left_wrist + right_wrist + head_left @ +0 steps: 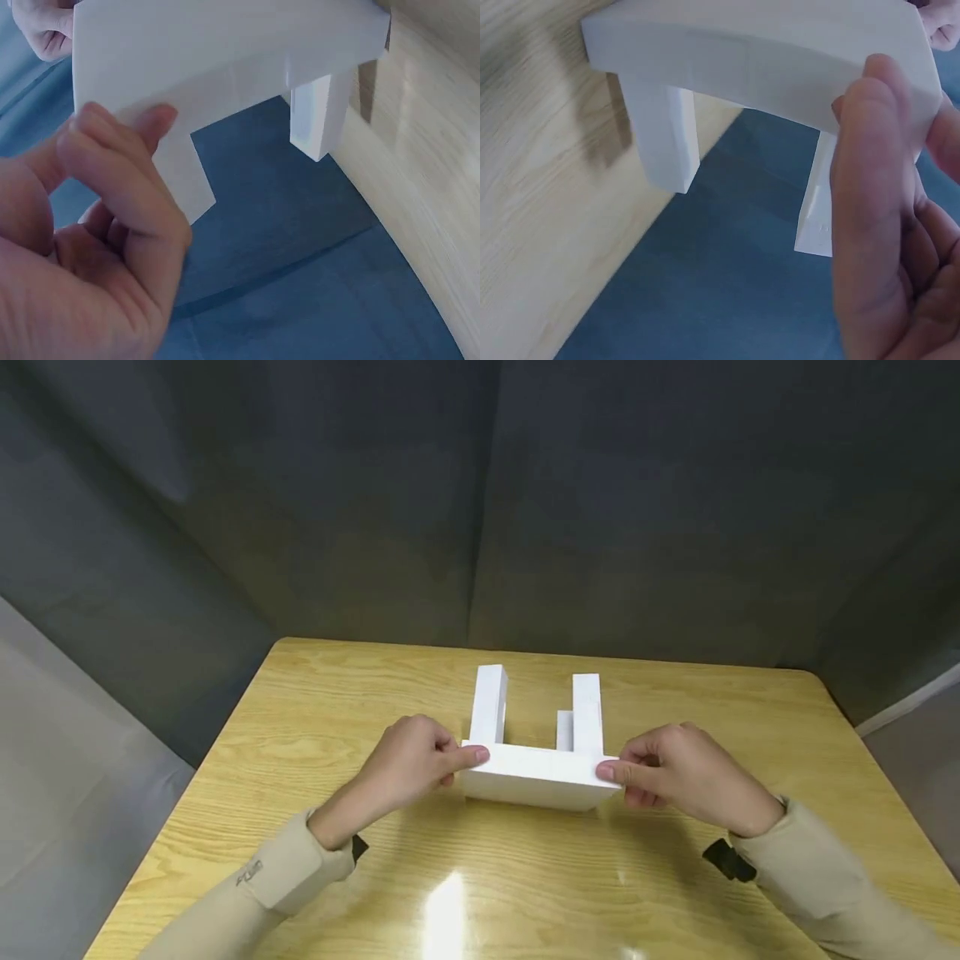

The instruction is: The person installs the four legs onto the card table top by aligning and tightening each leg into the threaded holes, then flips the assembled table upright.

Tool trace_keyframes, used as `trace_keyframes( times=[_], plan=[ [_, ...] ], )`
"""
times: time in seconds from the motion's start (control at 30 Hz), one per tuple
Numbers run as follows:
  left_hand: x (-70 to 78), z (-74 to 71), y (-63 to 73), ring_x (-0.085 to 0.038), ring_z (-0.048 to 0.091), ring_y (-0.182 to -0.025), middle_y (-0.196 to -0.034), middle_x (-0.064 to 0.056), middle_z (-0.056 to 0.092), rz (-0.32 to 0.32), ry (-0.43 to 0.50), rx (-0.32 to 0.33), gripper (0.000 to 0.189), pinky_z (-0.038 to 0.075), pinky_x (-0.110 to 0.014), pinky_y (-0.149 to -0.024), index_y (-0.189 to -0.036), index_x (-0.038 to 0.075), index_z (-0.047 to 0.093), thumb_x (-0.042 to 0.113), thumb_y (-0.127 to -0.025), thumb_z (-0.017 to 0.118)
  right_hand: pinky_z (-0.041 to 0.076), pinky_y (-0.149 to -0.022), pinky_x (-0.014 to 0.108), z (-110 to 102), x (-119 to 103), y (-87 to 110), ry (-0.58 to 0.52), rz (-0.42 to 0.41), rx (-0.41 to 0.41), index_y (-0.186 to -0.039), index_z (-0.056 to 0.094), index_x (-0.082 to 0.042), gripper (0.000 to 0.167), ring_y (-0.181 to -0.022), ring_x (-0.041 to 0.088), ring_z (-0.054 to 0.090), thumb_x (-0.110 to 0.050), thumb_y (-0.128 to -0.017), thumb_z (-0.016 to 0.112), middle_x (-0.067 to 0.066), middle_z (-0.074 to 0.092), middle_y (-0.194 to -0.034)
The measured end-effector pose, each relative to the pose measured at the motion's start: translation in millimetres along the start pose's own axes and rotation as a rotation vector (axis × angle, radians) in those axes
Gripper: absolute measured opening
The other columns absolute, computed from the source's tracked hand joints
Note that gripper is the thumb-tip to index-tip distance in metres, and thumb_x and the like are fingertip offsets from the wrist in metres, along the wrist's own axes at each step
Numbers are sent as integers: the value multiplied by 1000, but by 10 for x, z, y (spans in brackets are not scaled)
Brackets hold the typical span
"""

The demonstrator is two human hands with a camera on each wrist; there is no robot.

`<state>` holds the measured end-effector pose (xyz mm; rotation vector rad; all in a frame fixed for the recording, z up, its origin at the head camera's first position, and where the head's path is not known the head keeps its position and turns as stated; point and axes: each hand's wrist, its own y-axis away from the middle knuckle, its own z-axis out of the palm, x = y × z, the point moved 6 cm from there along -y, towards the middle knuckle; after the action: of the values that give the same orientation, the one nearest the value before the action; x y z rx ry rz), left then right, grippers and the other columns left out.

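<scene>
A small white table-shaped piece (542,764) with square legs lies on its side on the wooden table. Its flat top faces the wearer and its legs point toward the far edge. My left hand (412,756) pinches the left end, thumb laid over the upper edge. At the right end my right hand (671,772) does the same, thumb on the upper corner and fingers curled beneath. In the left wrist view one leg (319,116) stands out below the panel (225,45). The right wrist view shows a leg (660,135) close to the wood surface.
The light wooden table (315,877) has rounded far corners and a bright reflection near the front. Dark grey curtains (480,510) hang right behind its far edge. Pale fabric (67,793) hangs at the left side. Both wrists carry black straps below beige sleeves.
</scene>
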<state>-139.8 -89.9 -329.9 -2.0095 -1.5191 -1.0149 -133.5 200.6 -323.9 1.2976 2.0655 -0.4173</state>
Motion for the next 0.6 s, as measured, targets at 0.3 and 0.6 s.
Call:
trace_keyframes(
  times=[0.3,0.6],
  plan=[
    [-42,17,-147,-10,35,-50,-54,2,58,-62,17,-23,56,25,-26,-52,-56,11,58,35,-103,77,59,-61,33,-39,96,-167,-77,62,-42,-76,74,-9,33,-64,18,66,-26,-104,77,-2,69,-69],
    [-45,-20,-236,-10,38,-50,-54,-3,59,-110,-11,-61,57,27,-25,-53,-57,7,63,37,-103,77,60,-61,35,-50,138,-197,-95,92,-48,-74,73,-10,37,-64,21,67,-31,-105,77,0,69,-69]
  ],
)
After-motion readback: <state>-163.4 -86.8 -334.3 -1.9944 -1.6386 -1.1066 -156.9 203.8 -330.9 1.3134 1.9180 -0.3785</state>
